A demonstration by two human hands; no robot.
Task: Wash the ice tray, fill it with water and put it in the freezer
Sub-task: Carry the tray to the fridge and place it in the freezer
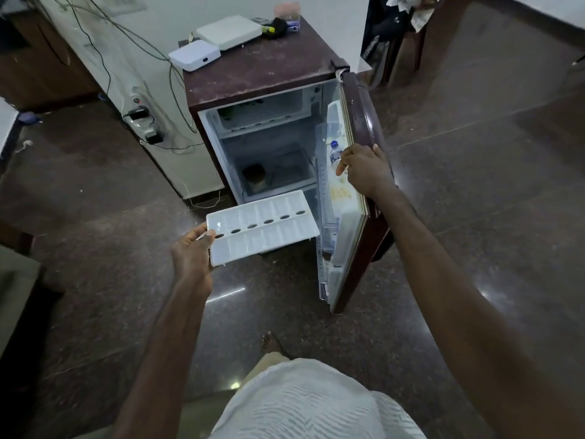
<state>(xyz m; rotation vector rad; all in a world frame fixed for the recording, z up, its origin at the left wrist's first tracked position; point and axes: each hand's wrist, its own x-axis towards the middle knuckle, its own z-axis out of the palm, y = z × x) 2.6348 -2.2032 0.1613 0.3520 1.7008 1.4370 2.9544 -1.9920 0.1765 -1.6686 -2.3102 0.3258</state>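
Two bare hands in view, both busy. Left hand point(191, 251) grips the white ice tray point(262, 228) by its near short end, thumb on top, fingers underneath. Tray is in the air, roughly level, far end pointing at the open fridge point(253, 77), just in front of its lower part and not inside. It has two rows of cells with a line of dark holes down the middle; can't tell if there is water in the cells.

Right hand point(364, 171) grips the free edge of the fridge door point(346, 248), fingers curled over onto the inner side. Door is swung wide open to the right. Water bottle point(335, 153) stands in the door rack, just beside the right fingers.

Freezer compartment point(262, 114) sits at the top of the fridge interior, front open, something dark green at its left. A brownish item lies on a lower shelf point(278, 175).

On the maroon fridge top: two flat white boxes point(194, 59), small clutter at the back. Power strip point(144, 122) with plugs hangs on the wall to the left. Dark polished floor point(474, 185); one bare foot point(272, 342) shows below.
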